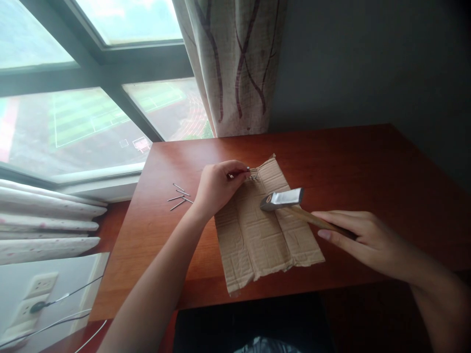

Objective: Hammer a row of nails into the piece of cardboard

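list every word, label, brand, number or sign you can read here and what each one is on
None can be read.
Hammer: no legible lettering on the side in view.
Cardboard: no print visible on the face in view.
Wall sockets: any marks are too small and blurred to read.

There are one left hand and one right hand, one hammer, one corrugated cardboard sheet, one wooden table, five loose nails (the clustered nails are too small to count), two curtains, one black plug.
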Motion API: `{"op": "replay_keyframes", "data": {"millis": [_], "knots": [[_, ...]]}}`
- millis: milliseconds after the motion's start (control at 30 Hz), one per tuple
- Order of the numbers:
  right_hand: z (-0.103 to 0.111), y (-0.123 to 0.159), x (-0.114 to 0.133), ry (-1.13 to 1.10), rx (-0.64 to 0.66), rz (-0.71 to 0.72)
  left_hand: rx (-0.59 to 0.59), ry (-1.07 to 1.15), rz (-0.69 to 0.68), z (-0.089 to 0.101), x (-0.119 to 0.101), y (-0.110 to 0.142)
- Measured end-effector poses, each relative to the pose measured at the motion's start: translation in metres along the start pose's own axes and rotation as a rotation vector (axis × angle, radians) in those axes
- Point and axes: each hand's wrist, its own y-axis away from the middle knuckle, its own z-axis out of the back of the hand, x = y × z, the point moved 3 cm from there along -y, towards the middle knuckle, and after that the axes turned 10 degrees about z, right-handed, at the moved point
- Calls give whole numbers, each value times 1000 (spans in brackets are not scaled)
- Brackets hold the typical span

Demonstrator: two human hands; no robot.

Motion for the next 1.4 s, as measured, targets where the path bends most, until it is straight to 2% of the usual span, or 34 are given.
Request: {"op": "replay_keyframes", "data": {"millis": [267, 500, 967, 1233, 1400], "knots": [[0, 1, 0, 2, -14, -13, 20, -3, 3, 0, -1, -1], [1, -1, 1, 17, 0, -15, -14, -64, 1, -2, 0, 0], [7, -3, 2, 26, 45, -47, 13, -76, 22, -4, 2, 1], [20, -30, 19, 77, -110, -139, 37, -107, 39, -4, 0, 2], [33, -55, 36, 155, -126, -98, 39, -99, 39, -3, 1, 2]]}}
